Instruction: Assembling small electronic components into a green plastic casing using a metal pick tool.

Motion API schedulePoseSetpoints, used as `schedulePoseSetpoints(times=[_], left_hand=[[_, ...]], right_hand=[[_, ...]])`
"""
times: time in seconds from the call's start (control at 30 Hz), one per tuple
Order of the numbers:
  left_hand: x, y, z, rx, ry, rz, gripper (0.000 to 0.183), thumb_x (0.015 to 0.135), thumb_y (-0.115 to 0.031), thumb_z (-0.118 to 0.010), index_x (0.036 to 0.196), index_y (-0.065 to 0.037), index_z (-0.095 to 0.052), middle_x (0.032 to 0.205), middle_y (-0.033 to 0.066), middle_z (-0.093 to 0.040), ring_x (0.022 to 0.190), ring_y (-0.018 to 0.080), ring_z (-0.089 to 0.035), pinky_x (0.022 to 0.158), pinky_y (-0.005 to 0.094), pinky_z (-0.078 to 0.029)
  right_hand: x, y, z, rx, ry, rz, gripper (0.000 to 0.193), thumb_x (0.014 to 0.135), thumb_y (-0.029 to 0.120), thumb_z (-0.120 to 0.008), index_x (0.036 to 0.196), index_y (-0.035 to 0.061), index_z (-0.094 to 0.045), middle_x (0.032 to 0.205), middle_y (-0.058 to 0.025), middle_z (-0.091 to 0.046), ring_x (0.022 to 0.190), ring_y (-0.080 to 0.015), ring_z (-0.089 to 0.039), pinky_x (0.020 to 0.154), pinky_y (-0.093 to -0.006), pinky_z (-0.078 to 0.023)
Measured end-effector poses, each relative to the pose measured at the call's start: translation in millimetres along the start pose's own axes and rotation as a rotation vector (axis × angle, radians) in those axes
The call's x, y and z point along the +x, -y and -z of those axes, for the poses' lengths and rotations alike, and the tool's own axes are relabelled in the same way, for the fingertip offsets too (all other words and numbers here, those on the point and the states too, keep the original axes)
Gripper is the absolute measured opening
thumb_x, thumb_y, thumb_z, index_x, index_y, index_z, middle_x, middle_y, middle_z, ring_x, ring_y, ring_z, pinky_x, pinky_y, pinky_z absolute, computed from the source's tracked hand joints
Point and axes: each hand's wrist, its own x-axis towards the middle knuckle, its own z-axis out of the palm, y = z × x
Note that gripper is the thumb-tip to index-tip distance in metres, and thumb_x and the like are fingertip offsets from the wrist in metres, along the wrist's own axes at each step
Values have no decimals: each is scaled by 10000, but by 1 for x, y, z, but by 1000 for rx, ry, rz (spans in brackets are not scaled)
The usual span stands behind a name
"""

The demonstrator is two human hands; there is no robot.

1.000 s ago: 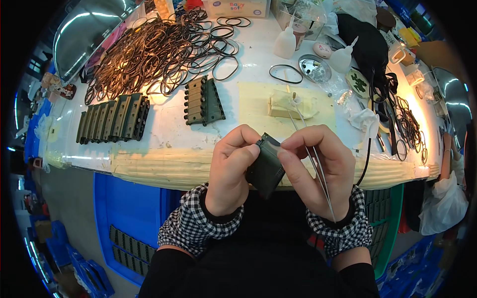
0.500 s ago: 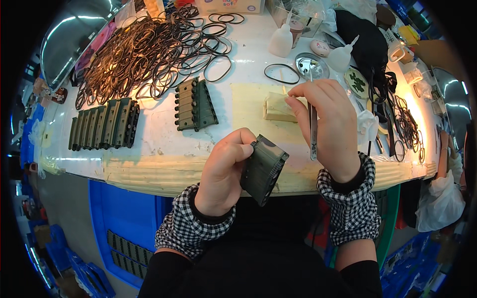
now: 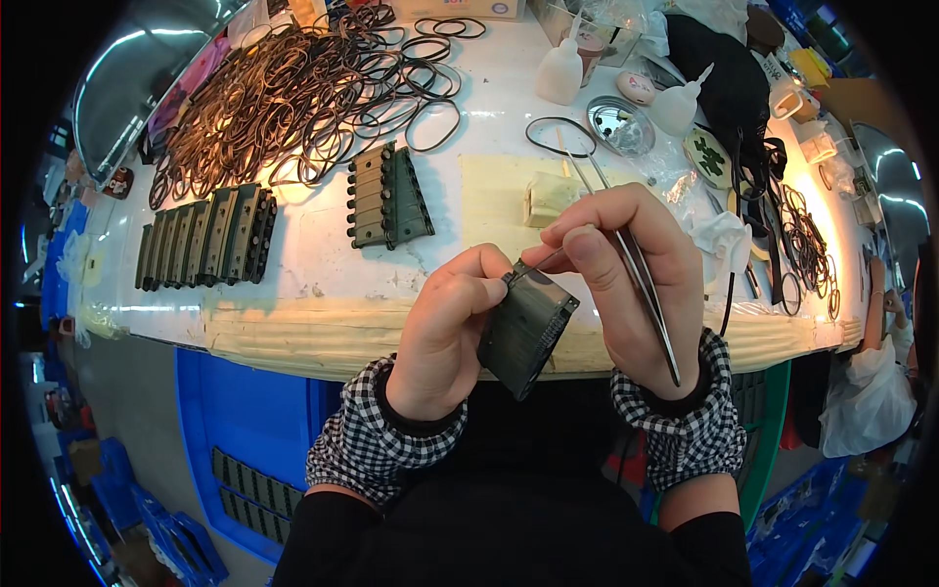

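Left hand (image 3: 442,338) grips green piece (image 3: 526,335).

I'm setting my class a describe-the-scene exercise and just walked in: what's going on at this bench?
The person's left hand holds a dark green piece near the table's front edge. The right hand has tweezers tucked in it, tips pointing away, while its thumb and forefinger are close to the piece's upper edge; what they pinch there is hard to tell. Two groups of green parts sit on the table, before heaped dark bands.
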Motion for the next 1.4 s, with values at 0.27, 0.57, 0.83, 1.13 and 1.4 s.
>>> schedulePoseSetpoints(times=[0.27, 0.57, 0.83, 1.13, 1.4], left_hand=[[-2, -1, 2, -11, -7, 7, 116, 841, -182, -483, 853, -66, -492, 845, 68, -583, 793, 153, -577, 745, 278, -479], [0, 2, 3, -22, 13, 3, 118, 844, -173, -476, 849, -56, -487, 867, 114, -606, 793, 184, -593, 749, 303, -499], [-4, 5, -3, 227, -33, -289, 47, 819, -40, -492, 849, -9, -510, 824, 70, -618, 732, 98, -562, 694, 244, -472], [-6, 8, 1, 653, -140, -683, 114, 770, 17, -560, 881, 21, -533, 808, 39, -551, 771, 91, -499, 742, 245, -428], [-5, 9, 3, 287, -29, -598, 87, 826, 2, -501, 909, 16, -523, 876, 77, -621, 828, 94, -566, 793, 257, -464]], right_hand=[[2, 1, -2, -74, 14, 17, 130, 969, 107, -548, 967, -23, -546, 901, -86, -602, 836, -159, -671, 759, -275, -554], [2, 2, -3, 137, -77, -79, 127, 965, 107, -553, 967, -20, -549, 873, -76, -614, 803, -144, -655, 733, -265, -540], [19, -22, 23, -567, -440, 316, 87, 873, 58, -658, 850, -4, -600, 759, -83, -601, 631, -173, -568, 579, -298, -445], [17, -29, 23, -925, -333, 412, 183, 805, 48, -690, 976, 13, -637, 778, -111, -590, 772, -293, -573, 669, -372, -460], [-13, 11, 8, -492, 33, 253, 298, 815, 103, -709, 1081, -8, -635, 980, -126, -657, 916, -249, -616, 829, -321, -465]])
